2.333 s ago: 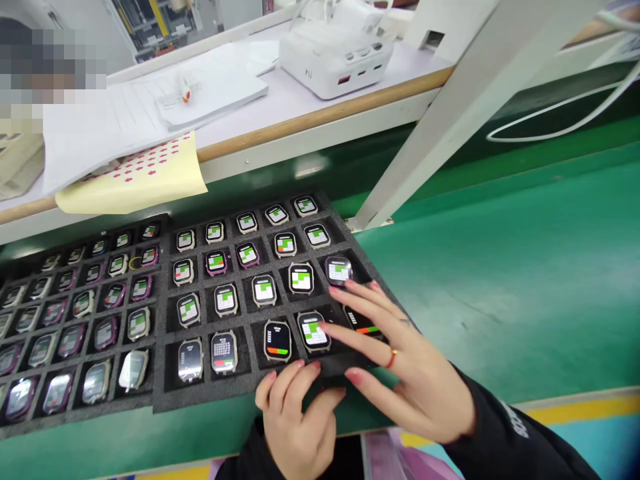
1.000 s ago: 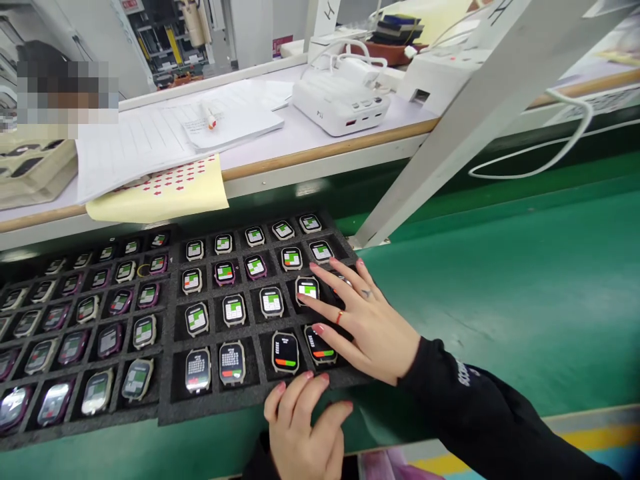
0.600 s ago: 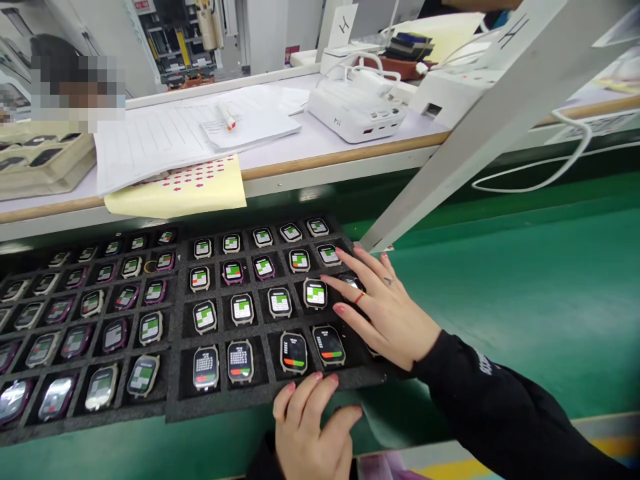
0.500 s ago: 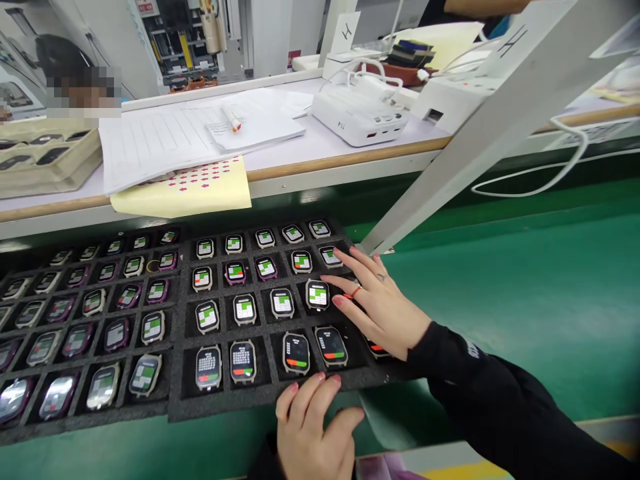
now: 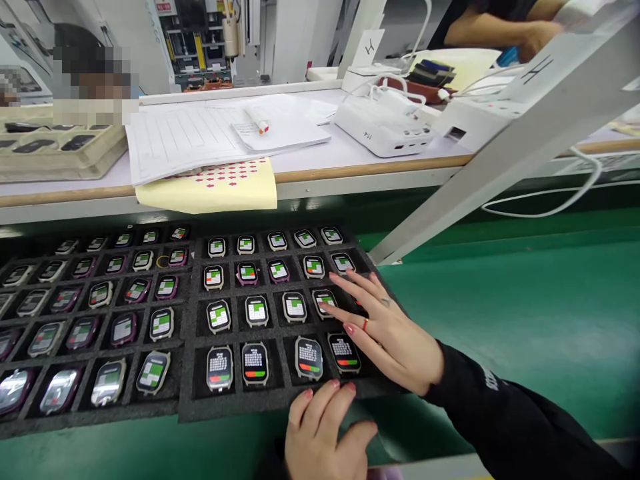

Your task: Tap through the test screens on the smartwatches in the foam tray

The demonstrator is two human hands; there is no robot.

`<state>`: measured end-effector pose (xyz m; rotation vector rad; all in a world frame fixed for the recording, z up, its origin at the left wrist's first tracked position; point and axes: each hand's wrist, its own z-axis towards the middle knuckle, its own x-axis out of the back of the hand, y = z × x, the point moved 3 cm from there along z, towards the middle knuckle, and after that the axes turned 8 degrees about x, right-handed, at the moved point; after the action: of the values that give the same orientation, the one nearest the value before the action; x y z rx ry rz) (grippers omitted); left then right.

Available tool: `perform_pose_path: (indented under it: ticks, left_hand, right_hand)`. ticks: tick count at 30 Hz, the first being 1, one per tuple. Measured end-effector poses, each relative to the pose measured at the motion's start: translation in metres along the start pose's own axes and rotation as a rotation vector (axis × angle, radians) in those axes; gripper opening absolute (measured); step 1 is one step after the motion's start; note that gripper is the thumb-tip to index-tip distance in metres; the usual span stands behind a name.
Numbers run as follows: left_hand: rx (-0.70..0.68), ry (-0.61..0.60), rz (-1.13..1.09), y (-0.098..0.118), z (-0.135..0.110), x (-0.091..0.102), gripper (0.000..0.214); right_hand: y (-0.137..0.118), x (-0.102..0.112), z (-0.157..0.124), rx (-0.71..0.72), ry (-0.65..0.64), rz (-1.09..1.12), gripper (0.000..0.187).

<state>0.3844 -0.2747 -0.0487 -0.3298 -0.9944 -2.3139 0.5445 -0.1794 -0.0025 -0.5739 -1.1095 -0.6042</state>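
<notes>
A black foam tray (image 5: 240, 405) holds rows of square smartwatch bodies with lit screens, each in its own compartment. My right hand (image 5: 395, 333) reaches over the tray's right side with fingers spread. One fingertip lies on the screen of a silver-framed smartwatch (image 5: 320, 296), showing green and white blocks; touch or hover I cannot tell. That hand covers the compartments at the front right. At the tray's front edge, my left hand (image 5: 327, 433) has its fingers loosely bent and its thumb apart, holding nothing. Just beyond its fingertips lies a smartwatch (image 5: 309, 357) showing text above a red and green bar.
Another foam tray (image 5: 100, 421) of smartwatches adjoins on the left. Behind, a shelf (image 5: 305, 159) carries papers (image 5: 185, 137), a white charger box (image 5: 380, 130) and a beige tray (image 5: 95, 160). A slanted post (image 5: 465, 167) rises at right. Co-workers are beyond the shelf.
My right forefinger has moved onto a smartwatch screen in the second row from the front. Two front-row screens now show fuller text. The whole scene has shifted slightly right in view.
</notes>
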Motion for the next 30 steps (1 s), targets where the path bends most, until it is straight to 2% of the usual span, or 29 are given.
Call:
perform_pose_path:
  ticks: [4, 12, 22, 30]
  left_hand:
    - [-0.002, -0.006, 0.002, 0.001, 0.002, 0.001, 0.033]
    - [-0.027, 0.031, 0.015, 0.001, 0.007, 0.003, 0.038]
    - [-0.037, 0.055, 0.018, -0.001, 0.005, 0.004, 0.034]
    - [-0.039, 0.103, 0.011, -0.001, 0.006, 0.002, 0.035]
  right_hand:
    - [-0.001, -0.005, 0.0, -0.02, -0.032, -0.062, 0.044]
    - [0.002, 0.007, 0.011, -0.037, 0.009, -0.085, 0.046]
    - [-0.023, -0.013, 0.035, 0.081, -0.031, 0.001, 0.044]
    - [-0.024, -0.018, 0.038, 0.077, -0.038, -0.006, 0.045]
